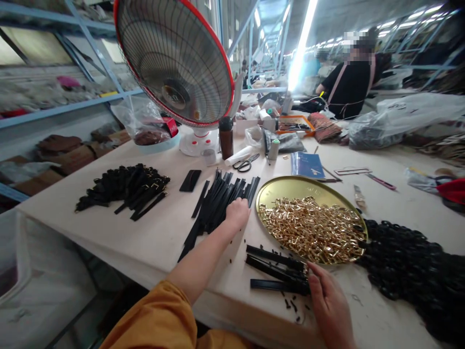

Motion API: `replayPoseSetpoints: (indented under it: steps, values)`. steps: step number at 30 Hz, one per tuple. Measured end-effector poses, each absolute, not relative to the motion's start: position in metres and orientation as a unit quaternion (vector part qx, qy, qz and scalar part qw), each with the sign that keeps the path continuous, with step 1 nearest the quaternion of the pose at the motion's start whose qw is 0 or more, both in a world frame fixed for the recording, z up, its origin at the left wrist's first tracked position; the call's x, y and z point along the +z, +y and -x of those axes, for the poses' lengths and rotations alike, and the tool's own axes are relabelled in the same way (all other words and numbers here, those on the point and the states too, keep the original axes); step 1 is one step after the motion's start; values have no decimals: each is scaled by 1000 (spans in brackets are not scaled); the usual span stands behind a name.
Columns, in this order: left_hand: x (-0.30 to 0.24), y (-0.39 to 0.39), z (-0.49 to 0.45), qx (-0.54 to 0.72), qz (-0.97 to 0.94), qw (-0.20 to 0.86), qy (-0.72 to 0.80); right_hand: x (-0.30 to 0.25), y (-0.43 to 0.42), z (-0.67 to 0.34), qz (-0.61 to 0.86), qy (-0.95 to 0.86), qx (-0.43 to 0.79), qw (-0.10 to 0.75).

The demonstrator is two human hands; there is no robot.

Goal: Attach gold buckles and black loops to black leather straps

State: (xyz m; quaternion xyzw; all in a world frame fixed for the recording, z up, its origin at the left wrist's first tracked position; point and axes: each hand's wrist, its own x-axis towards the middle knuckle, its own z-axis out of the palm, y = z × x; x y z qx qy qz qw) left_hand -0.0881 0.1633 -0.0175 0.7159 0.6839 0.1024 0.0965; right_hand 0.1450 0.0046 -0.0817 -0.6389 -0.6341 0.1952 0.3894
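l hand (pixel 238 213) is down on the r side of the loose black straps (pixel 212 203), fingers curled over; can't tell if it's gripping one. r hand (pixel 329 295) is well apart from it, nr the front edge, thumb + fingers pinched on the ends of a few held straps (pixel 274 264), which lie along the surface (pixel 174 232) w/ free ends pointing l. a bit of gold shows by the fingertips.

loose straps sit approx mid-surface, piled & fanned. just r of them & beyond r hand: round gold tray (pixel 278 186) w/ a big heap of gold buckles (pixel 312 228). small black bits (pixel 290 305) scattered around the held straps. r of tray, right up by its rim: large heap of black rings (pixel 407 266).

far l, another pile of black straps w/ gold ends (pixel 127 191); btwn the 2 piles, a flat black item (pixel 190 181). scissors (pixel 245 165) behind the loose straps, blue booklet (pixel 307 165) behind the tray, pink-handled cutter (pixel 380 181) to its r. at the back: red-rimmed heater (pixel 174 58), dark brown bottle (pixel 225 138) beside its base, thread spool (pixel 273 149). in bg, a co-worker (pixel 348 87) in black w/ pink apron straps, turned away.
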Motion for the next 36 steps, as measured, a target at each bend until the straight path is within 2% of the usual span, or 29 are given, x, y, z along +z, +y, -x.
replayPoseSetpoints:
  steps: [7,13,16,18,20,23,27,29,31,36]
  values:
    - [-15,180,79,135,-677,83,718,-82,8,-144,625,-631,197,416]
    - [38,119,85,273,-686,76,670,-76,6,-142,608,-602,134,500]
    - [77,73,79,540,-638,154,528,-69,3,-146,604,-592,102,525]
    - [94,44,72,570,-603,300,471,-65,3,-156,615,-591,77,516]
    - [97,21,63,478,-596,464,448,-62,3,-174,647,-595,37,475]
    - [73,0,45,307,-520,674,425,-60,6,-213,711,-584,-22,392]
    - [27,-6,21,200,-208,872,395,-57,16,-266,763,-559,-53,321]
    - [15,-4,12,178,-89,911,362,-54,25,-283,780,-561,-54,272]
    - [11,-2,5,177,-46,923,338,-50,34,-294,793,-563,-48,227]
    - [19,5,-4,205,-98,918,325,-45,46,-302,810,-580,-87,23]
